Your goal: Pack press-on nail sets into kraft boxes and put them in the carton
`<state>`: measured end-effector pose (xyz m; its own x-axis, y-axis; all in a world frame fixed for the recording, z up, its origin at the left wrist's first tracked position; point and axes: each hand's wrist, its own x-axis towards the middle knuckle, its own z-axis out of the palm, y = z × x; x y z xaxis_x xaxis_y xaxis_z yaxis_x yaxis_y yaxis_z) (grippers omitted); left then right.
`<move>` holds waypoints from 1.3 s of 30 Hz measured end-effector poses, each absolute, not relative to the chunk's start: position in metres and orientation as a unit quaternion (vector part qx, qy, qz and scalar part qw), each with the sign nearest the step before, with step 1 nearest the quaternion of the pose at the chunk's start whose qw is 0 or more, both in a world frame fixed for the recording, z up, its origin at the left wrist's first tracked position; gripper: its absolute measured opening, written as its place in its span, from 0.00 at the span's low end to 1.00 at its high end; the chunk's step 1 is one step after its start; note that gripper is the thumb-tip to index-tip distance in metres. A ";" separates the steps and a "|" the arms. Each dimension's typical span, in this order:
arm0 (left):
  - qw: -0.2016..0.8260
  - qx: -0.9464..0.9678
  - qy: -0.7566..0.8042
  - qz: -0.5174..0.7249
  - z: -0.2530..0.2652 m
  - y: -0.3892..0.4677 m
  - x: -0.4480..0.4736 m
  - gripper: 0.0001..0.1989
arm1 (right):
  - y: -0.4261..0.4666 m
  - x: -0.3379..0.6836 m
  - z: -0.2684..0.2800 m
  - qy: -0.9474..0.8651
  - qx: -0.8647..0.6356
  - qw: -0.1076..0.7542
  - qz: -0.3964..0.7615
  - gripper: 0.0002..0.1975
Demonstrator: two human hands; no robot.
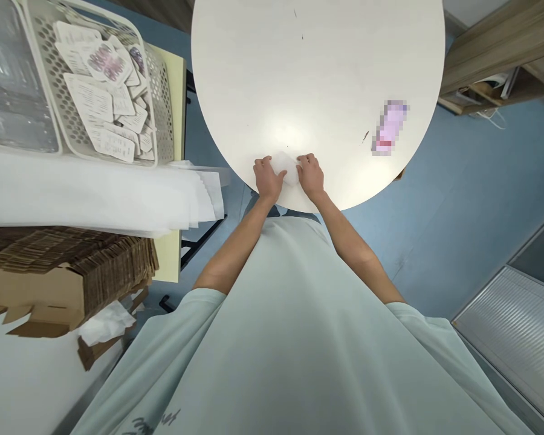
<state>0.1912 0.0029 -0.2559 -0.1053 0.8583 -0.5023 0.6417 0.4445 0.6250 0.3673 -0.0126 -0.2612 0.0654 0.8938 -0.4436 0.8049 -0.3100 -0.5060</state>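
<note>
A small, whitish, semi-translucent bundle (284, 168) lies at the near edge of the round white table (317, 72). It looks like thin soft sheet material; anything inside it is hidden. My left hand (268, 179) grips its left side, with the thumb lying on top near the bundle's lower middle. On the opposite side, my right hand (311, 175) has its fingers curled against the bundle's right edge.
A pixelated pink-purple item (390, 128) lies on the table's right. To my left, a yellow-topped table (168, 257) bears a white basket (154, 90) of printed cards, a clear plastic pile (16, 78), white sheets (95, 190) and stacked folded cardboard (113, 260). Wooden shelving (494, 54) stands right.
</note>
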 end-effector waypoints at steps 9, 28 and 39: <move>0.474 0.459 0.752 0.012 -0.231 -0.002 0.187 0.09 | -0.033 0.347 -0.246 -0.518 -0.746 0.074 0.413 0.23; 0.473 0.548 0.686 0.072 -0.257 0.082 0.061 0.21 | 0.041 0.223 -0.243 -0.414 -0.781 0.121 0.451 0.15; 0.439 0.533 0.720 0.071 -0.239 0.075 0.080 0.09 | 0.045 0.229 -0.237 -0.408 -0.758 0.132 0.492 0.17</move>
